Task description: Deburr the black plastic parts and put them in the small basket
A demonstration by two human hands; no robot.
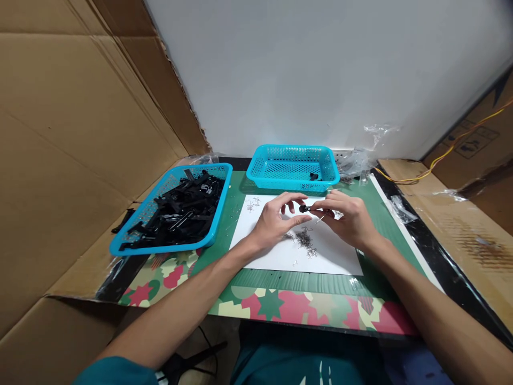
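Observation:
Over a white sheet (256, 256), my right hand (349, 216) pinches a small black plastic part (305, 209) that points left. A thin metal rod (319, 220) sticks out below the same hand; most of it is hidden, so its kind cannot be told. My left hand (273, 218) curves around the part's left end, thumb and fingers apart, with no clear grip on it. Beneath the hands lies a pile of tiny bent metal wire pieces (305, 239), and a looser scatter of wire pieces (253, 204) is at the sheet's upper left.
On the left a blue basket (212, 235) is heaped with black plastic parts (180, 208). Behind the sheet stands another blue basket (272, 182) holding a few black pieces (315, 176). Clear plastic bags (356, 163) lie beside it. Cardboard (100, 107) walls the left; a yellow cable (436, 160) runs at right.

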